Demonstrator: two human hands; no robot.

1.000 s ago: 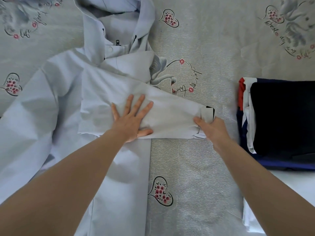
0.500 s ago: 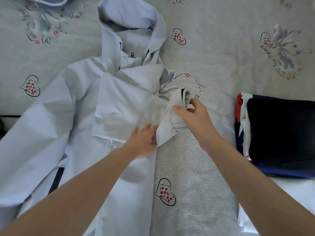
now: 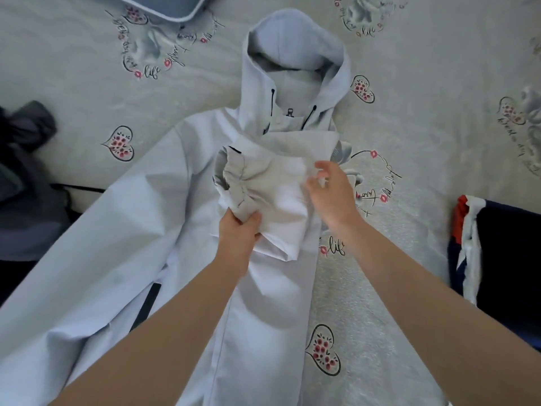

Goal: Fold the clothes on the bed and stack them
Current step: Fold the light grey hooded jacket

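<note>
1. The left hand [image 3: 238, 234] grips the bunched end of the sleeve [image 3: 263, 194] – its fingers are curled round the crumpled cloth just above the hand.
2. The right hand [image 3: 330, 191] is open, with relaxed fingers; it hovers at the right edge of the folded sleeve, and I cannot tell if the fingertips touch the cloth.
3. The pale hooded jacket [image 3: 146, 244] lies flat on the bed [image 3: 439, 98] under both hands. Its hood [image 3: 295, 45] points away from the hands, and the other sleeve spreads out to the left of the left hand.
4. The sleeve is folded across the chest of the jacket, between the 2 hands, and its cuff lies just beyond the left hand.
5. Well to the right of the right hand there is a stack of folded clothes [image 3: 503, 253] – dark on top, with red and white edges.
6. Far to the left of the left hand lies a dark grey garment [image 3: 23, 171], crumpled.
7. A blue-edged pillow [image 3: 172, 5] is at the far edge, beyond both hands.
</note>
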